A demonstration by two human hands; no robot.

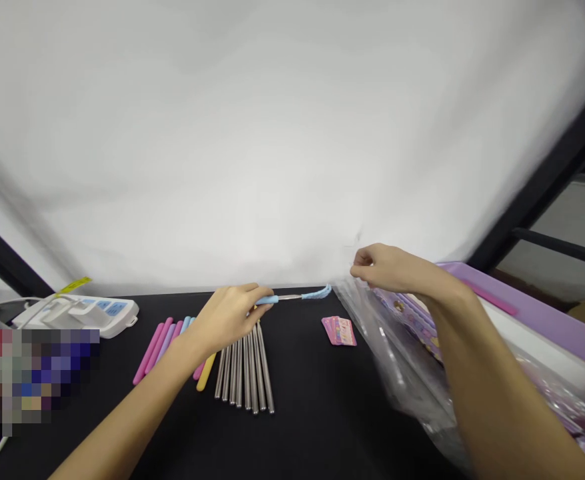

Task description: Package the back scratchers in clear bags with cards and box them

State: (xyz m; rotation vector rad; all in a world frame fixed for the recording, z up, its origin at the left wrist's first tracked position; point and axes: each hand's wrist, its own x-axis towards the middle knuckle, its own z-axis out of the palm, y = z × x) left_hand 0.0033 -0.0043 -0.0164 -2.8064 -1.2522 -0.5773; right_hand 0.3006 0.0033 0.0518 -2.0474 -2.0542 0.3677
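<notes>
My left hand (pixel 237 308) grips the light blue handle of what looks like a back scratcher (pixel 290 297). Its short metal shaft points right and ends in a curved blue head. Below that hand, a row of thin metal rods (pixel 245 373) lies on the black table (pixel 312 427). To their left are pink, purple, blue and yellow handles (pixel 160 347), partly covered by my left forearm. My right hand (pixel 380 263) is raised over clear plastic bags (pixel 392 353) with its fingers pinched together. A faint clear edge shows beside those fingertips, but what they hold is unclear.
Small pink printed cards (pixel 339 331) lie fanned between the hands. A purple box (pixel 537 313) with packaged items stands on the right. On the left are a white power strip (pixel 122 313) with plugs and cables. A white sheet (pixel 272 147) hangs behind the table.
</notes>
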